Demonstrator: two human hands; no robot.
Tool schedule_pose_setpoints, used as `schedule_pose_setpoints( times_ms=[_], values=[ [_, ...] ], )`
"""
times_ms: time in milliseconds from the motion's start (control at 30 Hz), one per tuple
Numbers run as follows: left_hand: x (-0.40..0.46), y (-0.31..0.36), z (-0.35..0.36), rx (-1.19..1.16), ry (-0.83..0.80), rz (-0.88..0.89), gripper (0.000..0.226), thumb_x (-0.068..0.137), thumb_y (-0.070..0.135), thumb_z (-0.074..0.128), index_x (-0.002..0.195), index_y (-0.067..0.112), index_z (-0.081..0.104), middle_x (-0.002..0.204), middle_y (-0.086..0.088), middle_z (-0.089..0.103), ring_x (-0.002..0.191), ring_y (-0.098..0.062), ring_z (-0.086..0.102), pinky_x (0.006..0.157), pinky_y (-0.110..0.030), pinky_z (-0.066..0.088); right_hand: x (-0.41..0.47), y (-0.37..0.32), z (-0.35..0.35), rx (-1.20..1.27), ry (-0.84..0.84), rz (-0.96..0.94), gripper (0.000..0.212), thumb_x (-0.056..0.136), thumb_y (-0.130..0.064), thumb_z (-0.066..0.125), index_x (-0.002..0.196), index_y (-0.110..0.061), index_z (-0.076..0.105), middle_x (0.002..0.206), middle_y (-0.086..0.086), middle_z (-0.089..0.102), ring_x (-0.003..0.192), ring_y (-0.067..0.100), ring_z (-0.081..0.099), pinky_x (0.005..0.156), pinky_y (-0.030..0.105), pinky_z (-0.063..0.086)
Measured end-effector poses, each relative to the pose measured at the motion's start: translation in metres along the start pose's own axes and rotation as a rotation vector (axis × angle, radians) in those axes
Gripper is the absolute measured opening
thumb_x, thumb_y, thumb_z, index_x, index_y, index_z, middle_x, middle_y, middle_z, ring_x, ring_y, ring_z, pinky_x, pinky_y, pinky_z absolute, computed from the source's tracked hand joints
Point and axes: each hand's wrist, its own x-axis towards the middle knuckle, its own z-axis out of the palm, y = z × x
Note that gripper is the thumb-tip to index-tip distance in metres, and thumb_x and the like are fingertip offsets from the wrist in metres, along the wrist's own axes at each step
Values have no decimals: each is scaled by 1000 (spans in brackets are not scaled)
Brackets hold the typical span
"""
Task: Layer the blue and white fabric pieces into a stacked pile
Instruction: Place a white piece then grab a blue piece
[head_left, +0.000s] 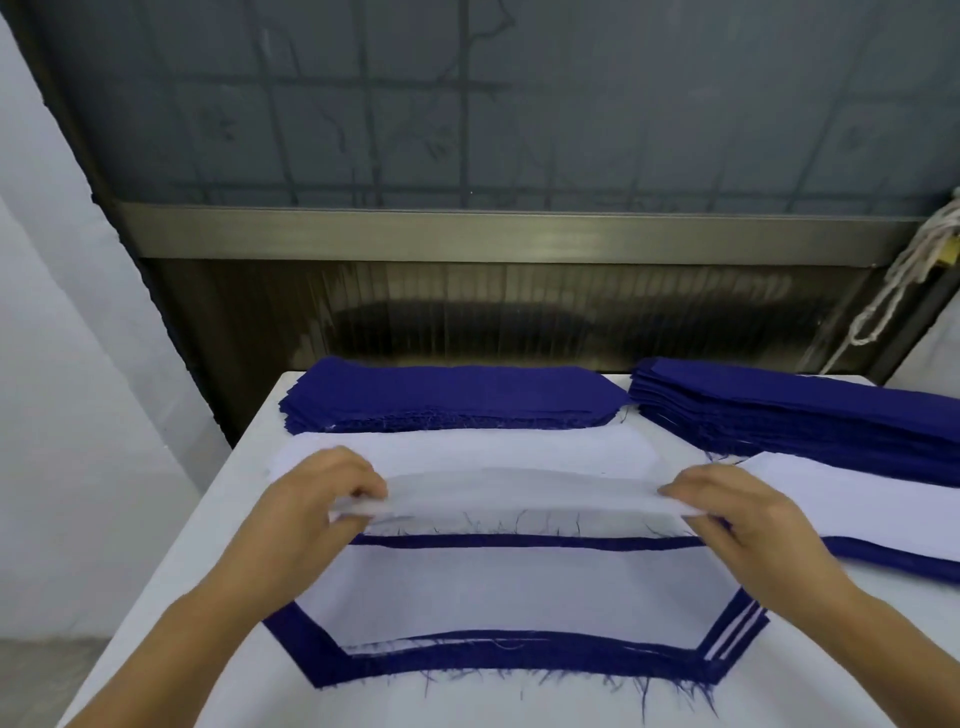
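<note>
A white fabric piece (519, 493) is lifted at its far edge over a layered blue and white pile (519, 592) near the table's front. My left hand (317, 504) pinches the piece's left end and my right hand (737, 504) pinches its right end. The pile below shows blue frayed borders along its front edge (519, 660). A stack of blue pieces (452, 397) lies at the back middle. Another stack of blue pieces (800, 415) lies at the back right. White pieces (467, 447) lie flat between the back stack and my hands.
The white table (171, 597) ends at a left edge with floor beyond. A second blue and white layered pile (872, 519) sits at the right. Behind the table is a dark window wall, with a rope (904, 280) hanging at the far right.
</note>
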Motion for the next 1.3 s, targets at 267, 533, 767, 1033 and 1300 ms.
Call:
schedule_pose_setpoints(
  times_ms=[267,533,767,1033,1300],
  values=[
    [-54,-12,50,43,-158,99,46,54,-13,77,79,24,69,89,18,61,85,5,50,75,-14,42,-60,0,37,-72,-33,-244,59,105,-31,21,96,-14,77,99,0,70,94,12,54,81,22,43],
    [-51,-18,40,14,-281,52,14,78,25,64,87,36,66,93,25,57,88,1,53,77,-17,43,-60,-2,29,-11,-173,-197,35,95,-43,48,100,-21,75,104,-7,65,92,9,59,80,19,45],
    [-44,-17,47,3,-277,36,25,90,56,47,71,41,50,83,24,50,88,0,47,78,-16,40,-50,-13,34,59,-219,-121,4,88,-25,68,92,-25,69,95,-16,59,83,5,57,77,17,44],
    [-27,-34,33,150,-318,-5,17,79,19,73,73,30,63,76,22,55,75,3,49,67,-14,43,-30,10,22,-73,-330,39,30,70,-12,81,69,-27,56,65,-16,49,56,4,47,51,20,45],
    [70,-5,63,186,-102,-31,18,92,36,60,109,33,64,109,19,55,96,-2,47,86,-13,36,63,4,46,61,-224,94,4,93,-24,61,95,-24,65,92,-13,60,83,5,55,72,26,52]
  ],
)
